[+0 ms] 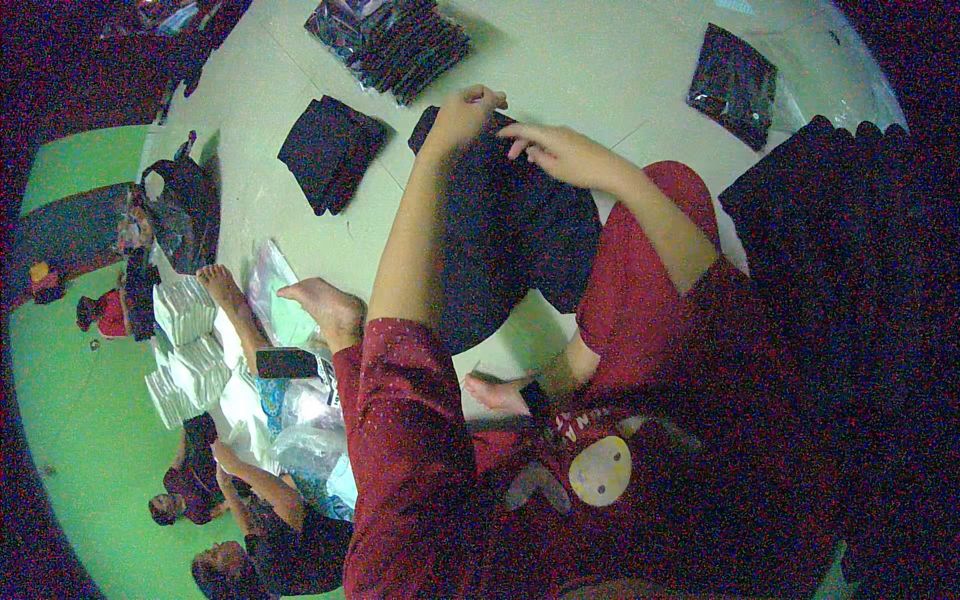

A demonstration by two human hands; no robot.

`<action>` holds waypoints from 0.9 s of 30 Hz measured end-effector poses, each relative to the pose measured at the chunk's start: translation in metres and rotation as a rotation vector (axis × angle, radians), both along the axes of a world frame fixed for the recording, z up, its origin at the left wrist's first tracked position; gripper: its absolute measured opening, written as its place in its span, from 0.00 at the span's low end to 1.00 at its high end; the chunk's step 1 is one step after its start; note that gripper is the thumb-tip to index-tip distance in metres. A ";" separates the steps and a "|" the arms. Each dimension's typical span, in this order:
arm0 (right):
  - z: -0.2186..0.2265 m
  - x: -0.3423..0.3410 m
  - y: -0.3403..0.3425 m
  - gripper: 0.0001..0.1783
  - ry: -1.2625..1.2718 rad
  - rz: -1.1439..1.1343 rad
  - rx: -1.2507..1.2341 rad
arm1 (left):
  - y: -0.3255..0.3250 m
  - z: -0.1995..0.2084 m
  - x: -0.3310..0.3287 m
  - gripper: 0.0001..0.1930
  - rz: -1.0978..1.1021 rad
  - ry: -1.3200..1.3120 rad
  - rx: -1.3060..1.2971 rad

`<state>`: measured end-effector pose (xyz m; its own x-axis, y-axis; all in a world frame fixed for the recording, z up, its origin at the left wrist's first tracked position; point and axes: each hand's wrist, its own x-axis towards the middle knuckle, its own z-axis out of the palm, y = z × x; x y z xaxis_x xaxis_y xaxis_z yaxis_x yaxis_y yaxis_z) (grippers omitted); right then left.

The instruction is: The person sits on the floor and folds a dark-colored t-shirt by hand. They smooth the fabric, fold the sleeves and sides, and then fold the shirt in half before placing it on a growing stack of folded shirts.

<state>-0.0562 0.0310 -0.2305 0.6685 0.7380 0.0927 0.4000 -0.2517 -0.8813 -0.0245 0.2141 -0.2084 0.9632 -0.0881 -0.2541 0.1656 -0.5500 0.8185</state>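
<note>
Dark trousers (480,240) lie spread on the floor between my legs, with their two legs fanning toward me. At their far edge, my left hand (465,118) is closed on the cloth, its fingers curled; what is under the fingertips is partly hidden. Just to the right, my right hand (560,155) hovers over or lightly touches the same edge. Its fingers are apart and it grips nothing that I can see. A small folded stack of dark garments (330,155) rests left of the trousers.
A taller stack of dark garments (400,45) is at the far side, and a plastic-wrapped dark garment (733,85) lies far right. A big dark pile (800,220) stands at my right. Left are white stacks (185,345), a phone-like dark object (284,363), clear bags (310,450) and other people (290,540).
</note>
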 end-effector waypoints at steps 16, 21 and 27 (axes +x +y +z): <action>-0.031 -0.034 0.029 0.23 -0.615 0.154 -0.707 | -0.021 -0.001 0.014 0.10 -0.026 0.113 -0.147; -0.041 -0.034 0.029 0.40 -0.411 0.258 -0.806 | -0.024 -0.007 0.008 0.10 0.090 0.362 -0.347; -0.053 -0.036 0.030 0.73 -0.409 0.350 -0.977 | -0.025 -0.006 0.009 0.11 0.108 -0.109 -0.067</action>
